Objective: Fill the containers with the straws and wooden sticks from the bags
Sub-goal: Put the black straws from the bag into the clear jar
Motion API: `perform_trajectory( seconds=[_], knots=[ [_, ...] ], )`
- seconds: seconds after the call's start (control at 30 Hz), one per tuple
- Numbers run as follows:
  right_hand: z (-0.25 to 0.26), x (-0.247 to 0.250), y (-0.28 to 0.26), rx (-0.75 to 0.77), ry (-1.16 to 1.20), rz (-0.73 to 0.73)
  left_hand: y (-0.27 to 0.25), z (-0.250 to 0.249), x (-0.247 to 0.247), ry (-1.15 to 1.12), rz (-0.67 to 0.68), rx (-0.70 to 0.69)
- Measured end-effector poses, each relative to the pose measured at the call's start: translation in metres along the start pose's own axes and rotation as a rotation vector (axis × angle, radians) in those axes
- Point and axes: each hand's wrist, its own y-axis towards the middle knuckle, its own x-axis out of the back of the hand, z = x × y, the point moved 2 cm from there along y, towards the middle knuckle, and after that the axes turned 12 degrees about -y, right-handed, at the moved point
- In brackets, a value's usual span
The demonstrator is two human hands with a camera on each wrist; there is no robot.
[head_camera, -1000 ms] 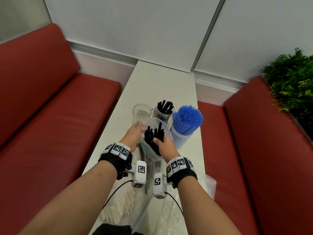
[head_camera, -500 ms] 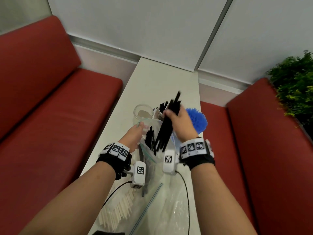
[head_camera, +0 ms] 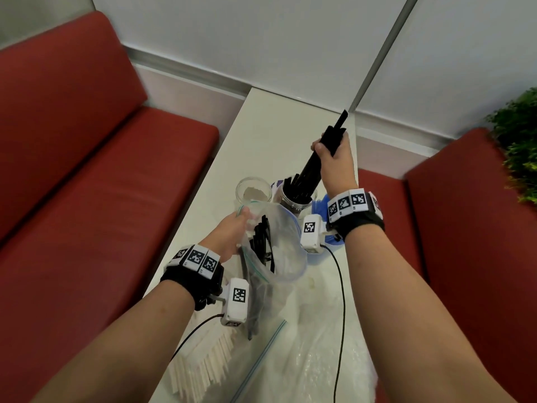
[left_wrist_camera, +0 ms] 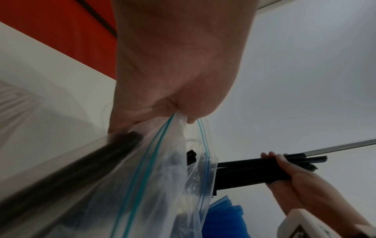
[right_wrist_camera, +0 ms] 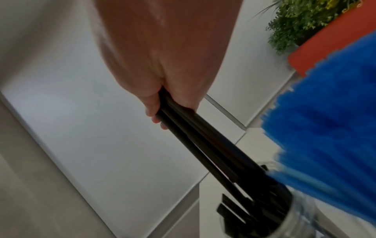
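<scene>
My right hand grips a bundle of black straws, tilted, with its lower ends in the middle glass jar that holds other black straws. My left hand pinches the rim of a clear zip bag held open above the table, with more black straws inside. An empty glass jar stands to the left of the middle jar. Blue straws fill a container on the right, mostly hidden behind my right wrist in the head view.
White wrapped straws lie at the white table's near left edge, with crumpled clear bags beside them. Red bench seats flank the narrow table. A green plant stands at far right.
My right hand has pulled a bundle of black straws out of the bag, lifted it up and away, and brought its lower ends into the middle jar. The left hand keeps holding the bag open.
</scene>
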Motion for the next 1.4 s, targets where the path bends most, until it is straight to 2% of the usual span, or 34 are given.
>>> perform_trajectory(
  seconds=[0.13,0.23,0.37,0.47,0.53,0.6,0.67,0.77,0.83,0.9,0.97,1.0,1.07,1.13,1.17,1.2,1.23,1.33,1.4],
  knots=[
    [-0.028,-0.013,-0.003,-0.09,-0.043,0.055,0.006,0.001,0.001,-0.016,0.002,0.01],
    [-0.032,-0.014,-0.001,-0.141,0.029,0.069,0.008,0.001,-0.001,-0.001,0.01,0.018],
    [-0.011,-0.009,0.009,0.031,0.018,-0.072,0.01,-0.002,-0.002,0.019,0.027,0.024],
    [-0.004,-0.019,0.005,0.228,-0.203,-0.169,0.011,-0.003,-0.002,0.029,0.027,0.023],
    [-0.014,-0.04,-0.001,0.264,-0.528,-0.028,0.011,-0.003,-0.002,0.037,0.021,0.019],
    [-0.033,-0.061,-0.011,0.132,-0.854,0.23,0.011,-0.002,-0.002,0.042,0.021,0.011],
    [-0.049,-0.074,-0.022,-0.03,-1.071,0.439,0.009,-0.001,-0.002,0.048,0.023,0.005],
    [-0.041,-0.077,-0.024,-0.104,-1.169,0.502,0.006,-0.001,-0.003,0.058,0.03,-0.004],
    [-0.015,-0.071,-0.017,-0.013,-1.115,0.411,0.004,-0.002,-0.003,0.064,0.031,-0.006],
    [0.015,-0.058,-0.012,0.094,-0.904,0.285,0.003,-0.002,-0.002,0.072,0.035,-0.007],
    [0.032,-0.043,-0.023,0.091,-0.651,0.213,0.001,-0.002,-0.002,0.089,0.038,-0.011],
    [0.033,-0.038,-0.033,0.025,-0.563,0.267,0.0,-0.002,-0.002,0.096,0.036,-0.018],
    [0.018,-0.037,-0.066,-0.161,-0.507,0.546,-0.002,-0.001,-0.002,0.103,0.021,-0.046],
    [-0.007,-0.04,-0.105,-0.247,-0.683,0.88,-0.003,0.002,-0.003,0.088,-0.014,-0.07],
    [-0.022,-0.043,-0.122,-0.241,-0.801,0.965,-0.004,0.004,-0.004,0.071,-0.031,-0.071],
    [-0.035,-0.045,-0.136,-0.218,-0.853,0.954,-0.004,0.008,-0.004,0.046,-0.044,-0.06],
    [-0.047,-0.048,-0.147,-0.186,-0.801,0.872,-0.004,0.012,-0.005,0.012,-0.049,-0.045],
    [-0.065,-0.055,-0.175,-0.077,-0.383,0.61,-0.005,0.023,-0.008,-0.067,-0.054,-0.037],
    [-0.075,-0.06,-0.186,-0.023,-0.265,0.58,-0.008,0.025,-0.009,-0.078,-0.038,-0.056]
  ],
)
